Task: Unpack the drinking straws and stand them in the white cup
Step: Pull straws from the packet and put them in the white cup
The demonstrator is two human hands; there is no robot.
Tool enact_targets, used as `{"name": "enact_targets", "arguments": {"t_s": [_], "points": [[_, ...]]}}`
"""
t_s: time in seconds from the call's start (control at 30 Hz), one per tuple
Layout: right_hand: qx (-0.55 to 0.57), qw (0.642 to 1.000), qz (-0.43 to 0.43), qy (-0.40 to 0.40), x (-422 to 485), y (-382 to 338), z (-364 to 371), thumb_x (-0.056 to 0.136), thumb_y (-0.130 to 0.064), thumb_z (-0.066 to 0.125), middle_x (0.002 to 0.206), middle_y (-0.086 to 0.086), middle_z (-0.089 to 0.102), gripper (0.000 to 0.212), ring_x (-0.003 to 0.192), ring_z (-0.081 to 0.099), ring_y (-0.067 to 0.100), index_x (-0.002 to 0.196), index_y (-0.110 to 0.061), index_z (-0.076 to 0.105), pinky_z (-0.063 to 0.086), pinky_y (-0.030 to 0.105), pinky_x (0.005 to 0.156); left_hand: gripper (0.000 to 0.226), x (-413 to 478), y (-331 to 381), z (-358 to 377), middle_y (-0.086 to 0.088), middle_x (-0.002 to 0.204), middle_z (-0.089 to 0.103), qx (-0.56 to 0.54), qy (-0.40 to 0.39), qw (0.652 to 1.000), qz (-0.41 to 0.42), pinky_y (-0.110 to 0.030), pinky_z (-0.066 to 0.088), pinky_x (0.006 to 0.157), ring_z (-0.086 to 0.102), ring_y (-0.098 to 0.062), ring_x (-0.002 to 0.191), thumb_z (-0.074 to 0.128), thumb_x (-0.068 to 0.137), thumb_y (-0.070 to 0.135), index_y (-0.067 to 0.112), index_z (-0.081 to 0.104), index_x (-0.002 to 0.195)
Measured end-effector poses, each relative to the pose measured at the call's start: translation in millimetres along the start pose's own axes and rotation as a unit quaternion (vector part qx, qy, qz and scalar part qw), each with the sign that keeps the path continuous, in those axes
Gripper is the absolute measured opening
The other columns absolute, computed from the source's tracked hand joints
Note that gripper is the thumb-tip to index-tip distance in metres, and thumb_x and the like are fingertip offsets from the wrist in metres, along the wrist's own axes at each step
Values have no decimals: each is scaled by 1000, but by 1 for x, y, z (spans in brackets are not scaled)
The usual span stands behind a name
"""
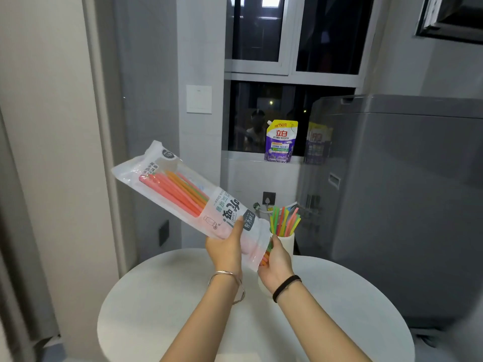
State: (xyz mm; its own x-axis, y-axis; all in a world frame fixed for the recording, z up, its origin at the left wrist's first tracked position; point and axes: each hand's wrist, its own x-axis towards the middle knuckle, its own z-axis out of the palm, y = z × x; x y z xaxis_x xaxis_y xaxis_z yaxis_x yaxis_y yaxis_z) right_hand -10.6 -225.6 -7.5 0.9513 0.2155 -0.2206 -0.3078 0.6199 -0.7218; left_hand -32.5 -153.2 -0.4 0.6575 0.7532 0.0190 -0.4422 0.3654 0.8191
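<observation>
The straw bag (183, 194) points up and to the left above the round white table (156, 309), and your left hand (224, 246) grips its low part. Hold it firm but soft, so you do not bend the straws (172, 188) inside. Your right hand (277, 262) is just beside the left one, at the bag's open bottom end. It looks closed around the straw tips poking out there, though I cannot see its fingers. Pull those tips straight out along the bag, a small bunch at a time. Then stand them in the white cup (286, 241), which sits on the table just behind your right hand. Go slow near the cup, as I think a bump could tip it over. Now the count: one bag, two hands, one cup, one table. The standing straws (285, 222) in the cup number about eight, and I cannot count the ones in the bag. Farther back are one detergent pouch (281, 141) and one grey washing machine (405, 205).
</observation>
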Motion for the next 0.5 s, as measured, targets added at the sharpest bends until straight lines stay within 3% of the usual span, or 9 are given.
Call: {"name": "enact_targets", "arguments": {"t_s": [0.07,0.13,0.27,0.4,0.5], "points": [[-57,998,-26,8,-3,0,-2,100,-33,36,84,5,66,30,75,62,17,90,-17,60,49,28,60,31,-1,4,0,0,99,72,-13,11,1000,-10,-25,54,75,69,-17,88,80,74,8,17,67,100],[-143,987,-67,5,-6,-2,-5,100,-36,33,84,3,66,33,75,62,15,93,-19,60,49,27,60,39,-1,6,-2,-3,102,70,-29,24,999,-26,-24,53,71,68,-19,89,80,73,9,12,66,109],[-320,932,-170,-22,-9,-7,-9,99,-29,40,69,1,58,23,56,51,11,99,-12,55,40,19,47,37,1,9,-6,4,91,69,-56,53,996,-47,-12,50,55,65,-6,75,82,72,13,13,65,104],[-351,913,-202,-51,-11,-19,-15,96,-22,48,57,-2,48,15,41,38,6,89,-11,54,32,15,40,41,5,12,-12,2,96,68,-101,79,986,-104,-23,51,67,66,-16,81,81,72,17,13,63,109],[-331,917,-219,-42,-9,-35,-19,96,-20,49,52,-2,39,16,36,34,4,84,-13,57,31,14,39,36,10,13,-20,1,98,66,-132,86,975,-159,-28,51,69,62,-13,74,78,76,19,14,59,106]]}}
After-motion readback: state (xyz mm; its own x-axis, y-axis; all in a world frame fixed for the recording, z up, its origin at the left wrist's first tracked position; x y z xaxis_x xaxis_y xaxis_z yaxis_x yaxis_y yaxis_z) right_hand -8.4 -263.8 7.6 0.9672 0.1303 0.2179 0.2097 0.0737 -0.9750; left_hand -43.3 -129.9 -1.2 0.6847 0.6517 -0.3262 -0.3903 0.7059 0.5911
